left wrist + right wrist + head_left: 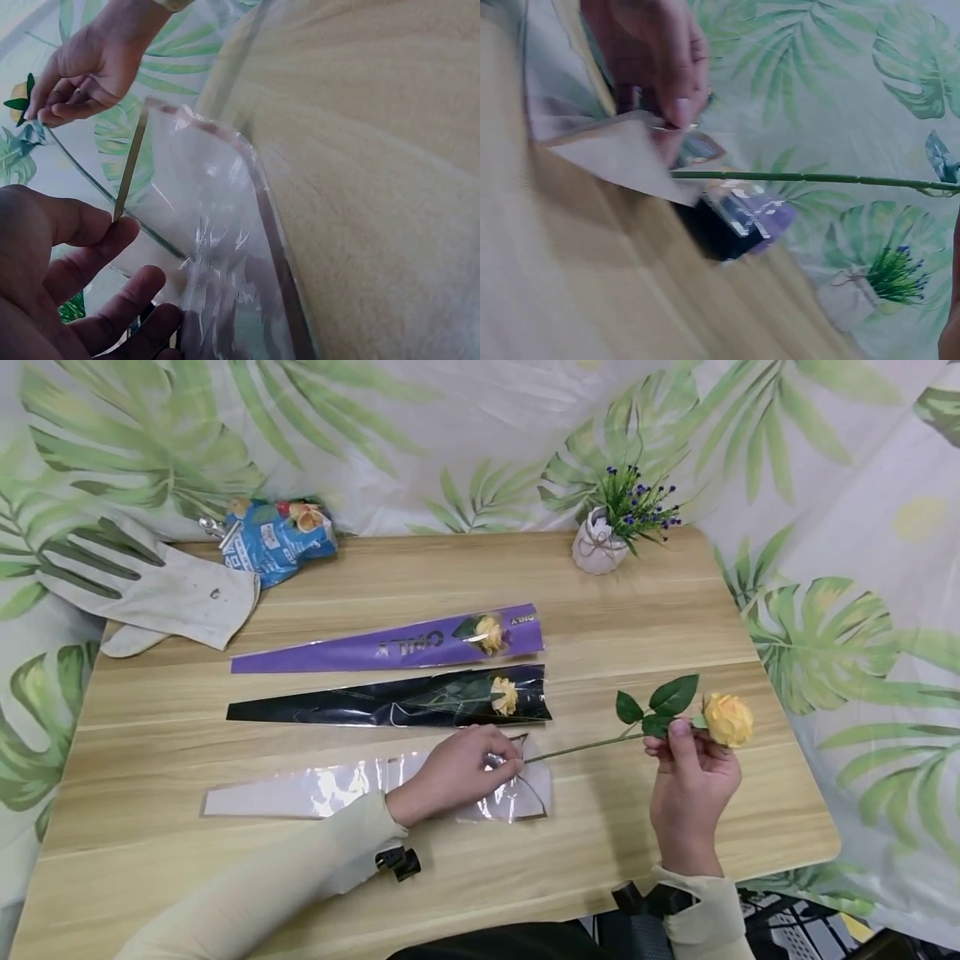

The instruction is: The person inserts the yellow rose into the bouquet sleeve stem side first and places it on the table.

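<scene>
My right hand [692, 789] pinches a yellow artificial rose [727, 720] just below its head, near the green leaves [673, 695]. The stem [840, 180] runs leftward, and its lower end enters the mouth of a white-and-clear flower sleeve [300, 792]. At that mouth my left hand [461, 768] pinches one edge of the film between thumb and forefinger. The left wrist view shows this held edge [131, 169] lifted, with the opening spread and the stem inside; the other fingers are loosely bent.
Behind the white sleeve lie a black sleeve [337, 706] and a purple sleeve [330, 647], each with a yellow rose inside. White gloves [180, 589] and a blue packet [273, 547] sit at the back left. A potted plant [600, 547] stands at the back right.
</scene>
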`<state>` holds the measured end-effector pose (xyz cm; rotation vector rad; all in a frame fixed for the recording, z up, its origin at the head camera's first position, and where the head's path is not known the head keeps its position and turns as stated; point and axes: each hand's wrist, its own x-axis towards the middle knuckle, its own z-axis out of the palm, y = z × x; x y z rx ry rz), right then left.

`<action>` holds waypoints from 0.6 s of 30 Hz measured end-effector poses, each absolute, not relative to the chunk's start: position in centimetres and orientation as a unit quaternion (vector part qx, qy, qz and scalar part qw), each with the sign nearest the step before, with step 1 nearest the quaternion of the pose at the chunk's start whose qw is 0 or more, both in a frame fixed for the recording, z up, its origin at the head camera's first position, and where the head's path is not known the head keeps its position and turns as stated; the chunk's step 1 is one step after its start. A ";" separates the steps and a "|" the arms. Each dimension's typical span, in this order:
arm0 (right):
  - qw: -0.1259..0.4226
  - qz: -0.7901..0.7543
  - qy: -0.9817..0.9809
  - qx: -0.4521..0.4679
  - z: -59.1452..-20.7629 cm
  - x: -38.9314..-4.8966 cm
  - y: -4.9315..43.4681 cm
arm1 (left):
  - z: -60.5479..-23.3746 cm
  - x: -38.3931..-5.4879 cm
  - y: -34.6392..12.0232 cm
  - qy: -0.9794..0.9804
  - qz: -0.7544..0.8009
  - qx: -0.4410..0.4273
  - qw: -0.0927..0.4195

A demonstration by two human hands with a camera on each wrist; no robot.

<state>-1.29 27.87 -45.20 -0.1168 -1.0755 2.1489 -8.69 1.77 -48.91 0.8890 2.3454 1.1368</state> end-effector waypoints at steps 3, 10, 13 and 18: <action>0.318 0.838 -0.437 -0.075 -46.2 -0.7 27.6 | -48.9 -8.6 1.7 0.838 0.406 0.314 0.183; 0.206 0.861 -0.426 -0.187 -47.5 -0.1 28.1 | -48.3 -8.6 1.4 0.843 0.403 0.310 0.174; 0.188 0.855 -0.427 -0.224 -47.9 -0.1 28.2 | -48.3 -8.6 1.5 0.845 0.402 0.313 0.165; 0.136 0.861 -0.432 -0.231 -48.8 0.2 27.6 | -48.2 -8.4 1.7 0.848 0.397 0.322 0.139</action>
